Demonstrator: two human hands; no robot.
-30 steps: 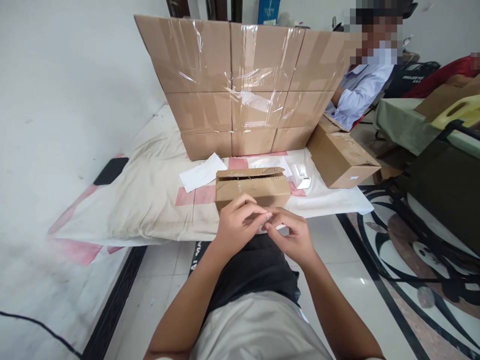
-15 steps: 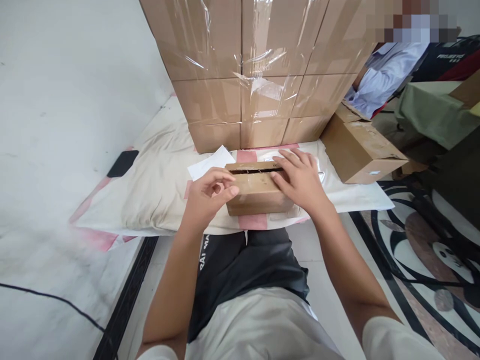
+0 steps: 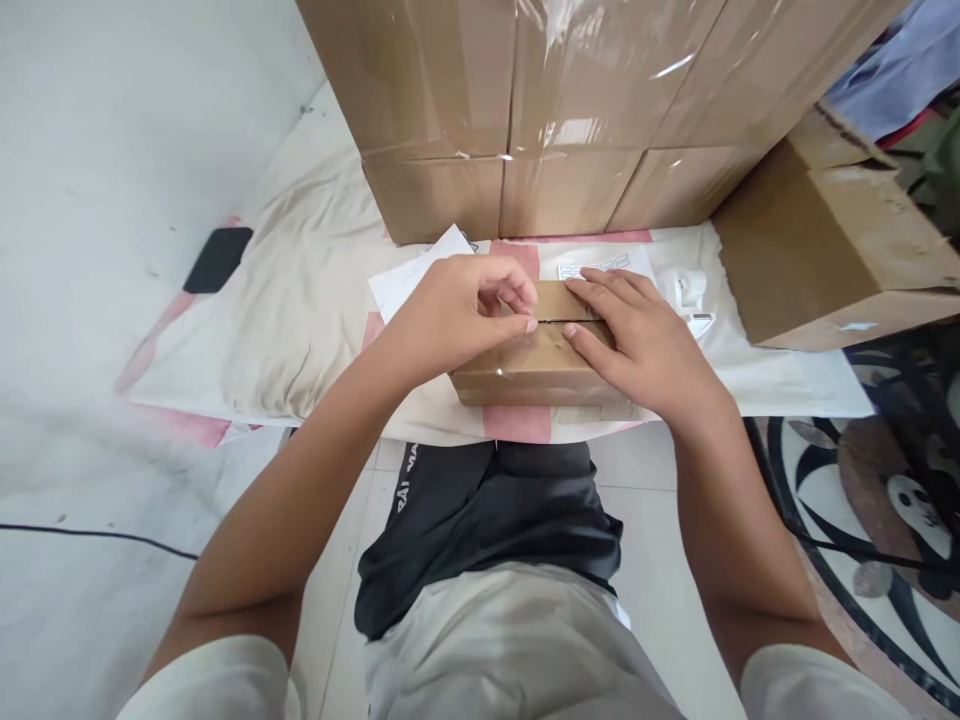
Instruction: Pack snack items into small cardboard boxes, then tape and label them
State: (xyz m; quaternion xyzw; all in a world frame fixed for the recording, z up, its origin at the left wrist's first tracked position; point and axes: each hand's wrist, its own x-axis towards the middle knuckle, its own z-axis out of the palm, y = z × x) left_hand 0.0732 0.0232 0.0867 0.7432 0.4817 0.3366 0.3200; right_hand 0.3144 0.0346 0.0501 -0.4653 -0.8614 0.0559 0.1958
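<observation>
A small brown cardboard box lies on the cloth in front of me, its two top flaps almost meeting along a narrow seam. My right hand rests on the right part of the top, fingers spread and pressing both flaps. Over the left part, my left hand has half-curled fingers, with its thumb apart from them near the seam. No object shows in it. A glossy patch shows on the front flap. Behind the box lie a white paper sheet, a printed sheet and a white plastic piece.
Plastic-wrapped stacked cartons stand right behind the box. An open cardboard box is at the right. A black flat object lies on the cloth at the left, near the wall. Part of another person's sleeve shows at upper right.
The gap between the box flaps has narrowed to a thin seam. My left hand has moved right over the top; my right hand still presses there. The view has tilted down and closer.
</observation>
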